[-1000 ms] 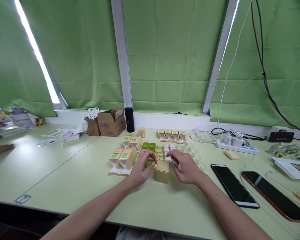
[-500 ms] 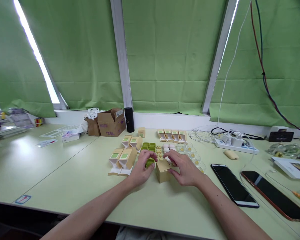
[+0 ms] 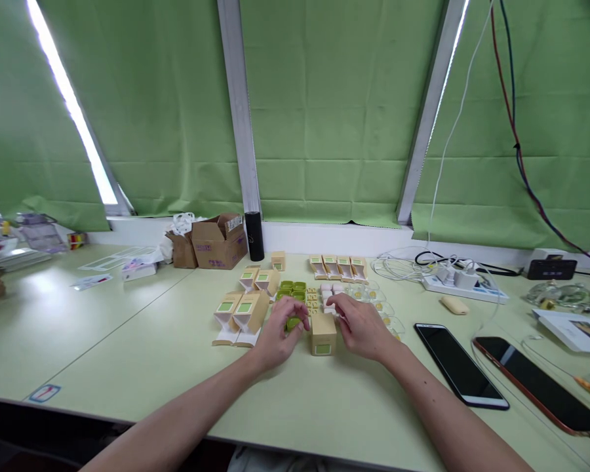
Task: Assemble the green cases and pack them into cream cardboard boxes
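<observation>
A small tan cardboard box [image 3: 323, 335] stands closed on the table, its green-labelled side facing me. My left hand [image 3: 281, 332] is just left of it, fingers curved and apart, holding nothing. On the other side is my right hand [image 3: 364, 328], its fingers bent and spread close to the box's right edge; I cannot tell whether a fingertip touches it. Green square cups [image 3: 292, 288] sit behind my left hand, one partly hidden by it. Small yellow pieces [image 3: 313, 296], white blocks [image 3: 327, 295] and clear plastic domes [image 3: 373, 294] lie behind the box.
Open tan boxes [image 3: 246, 308] stand in pairs at left, with several more [image 3: 337, 267] along the back and a closed box [image 3: 278, 260]. Two phones [image 3: 459, 364] and a power strip [image 3: 465, 288] lie at right. A brown carton [image 3: 219, 242] and black bottle [image 3: 254, 236] stand behind.
The tan box has turned so that its green label faces me. My right fingers have loosened from its top and side. The left hand has barely moved.
</observation>
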The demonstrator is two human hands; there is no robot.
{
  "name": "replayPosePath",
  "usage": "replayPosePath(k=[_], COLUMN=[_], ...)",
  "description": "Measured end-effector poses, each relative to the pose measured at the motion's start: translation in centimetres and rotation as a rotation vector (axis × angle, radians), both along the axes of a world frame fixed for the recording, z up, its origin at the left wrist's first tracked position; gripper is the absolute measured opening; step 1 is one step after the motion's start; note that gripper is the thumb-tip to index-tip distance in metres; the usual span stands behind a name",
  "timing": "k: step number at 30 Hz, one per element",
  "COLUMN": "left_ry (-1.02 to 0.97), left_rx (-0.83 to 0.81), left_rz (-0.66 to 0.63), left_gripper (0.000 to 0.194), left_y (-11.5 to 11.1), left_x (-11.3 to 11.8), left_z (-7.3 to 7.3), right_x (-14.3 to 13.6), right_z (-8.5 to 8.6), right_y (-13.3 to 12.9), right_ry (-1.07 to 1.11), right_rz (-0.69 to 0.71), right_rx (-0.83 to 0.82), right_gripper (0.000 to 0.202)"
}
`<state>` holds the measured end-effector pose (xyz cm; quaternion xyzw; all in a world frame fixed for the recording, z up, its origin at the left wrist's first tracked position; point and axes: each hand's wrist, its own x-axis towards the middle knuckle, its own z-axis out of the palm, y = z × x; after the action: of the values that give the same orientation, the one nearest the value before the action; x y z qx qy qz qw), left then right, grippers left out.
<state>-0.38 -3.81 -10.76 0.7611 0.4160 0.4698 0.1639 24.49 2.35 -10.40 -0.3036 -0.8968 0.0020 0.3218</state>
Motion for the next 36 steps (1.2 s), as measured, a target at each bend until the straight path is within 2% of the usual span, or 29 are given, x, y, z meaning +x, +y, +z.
replayPosePath(k=[4,8,10,14,19,28,36], left_ry=[0.008,0.108,0.190,0.362,0.582,0.952,1.086], left_rx=[0.032,0.087,0.089,0.066,0.029,-0.080,-0.187], left_rz=[0.109,0.185,0.168,0.079,0.080,0.133,0.125], left_gripper=[0.007,0.004,0.014,0.045,0.058,0.040,0.029], left_y=[0.2,0.1,-0.2,-1.2,-1.7,-0.3,1.2], left_x=[-0.1,-0.2,0.1,1.4,3.2,5.1,5.7], left_z=[0.2,0.5,0.8,2.0,3.6,5.8,8.0], right_x=[-0.1,-0.4,-0.5,-0.6,-0.8,-0.8,-0.9], right_z=[-0.3,-0.2,-0.3,-0.3,-0.4,-0.5,-0.4], right_y=[0.3,0.3,0.3,0.2,0.0,0.0,0.0], right_ry=[-0.023,-0.025,-0.017,0.000,0.045,0.071,0.095], right_rz=[-0.118,-0.197,-0.220,-0.247,-0.261,-0.291,-0.300], right_rx=[-0.001,-0.005,0.001,0.022,0.045,0.074,0.093], right_gripper=[0.043,0.044,0.045,0.048,0.051,0.054,0.053])
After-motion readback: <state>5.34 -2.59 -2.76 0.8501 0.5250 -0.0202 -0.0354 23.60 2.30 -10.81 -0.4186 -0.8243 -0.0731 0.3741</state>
